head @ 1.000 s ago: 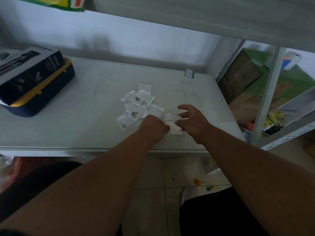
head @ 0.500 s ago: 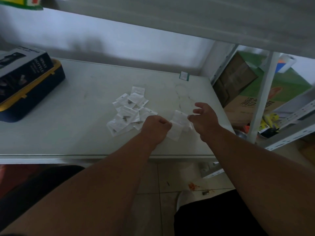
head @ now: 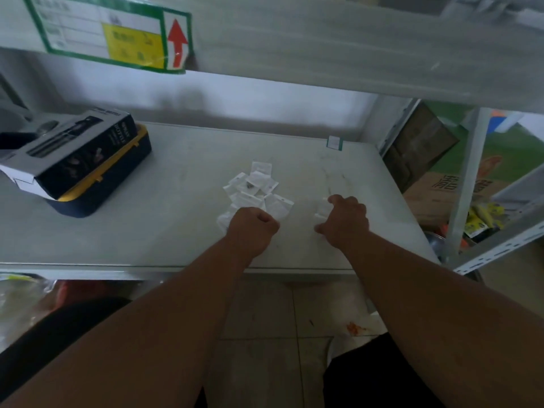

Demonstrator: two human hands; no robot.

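The right hand (head: 344, 220) curls its fingers round a small clear bag (head: 322, 208), just above the table (head: 176, 231). The left hand (head: 253, 228) is balled in a fist with nothing showing in it, at the near edge of the pile of bags (head: 254, 185). Far left, a dark box (head: 73, 148) lies on a blue-and-yellow case (head: 117, 172).

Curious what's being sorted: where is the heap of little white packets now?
In the head view, the heap of packets lies on the shelf beyond the left hand, between the dark box and the right hand.
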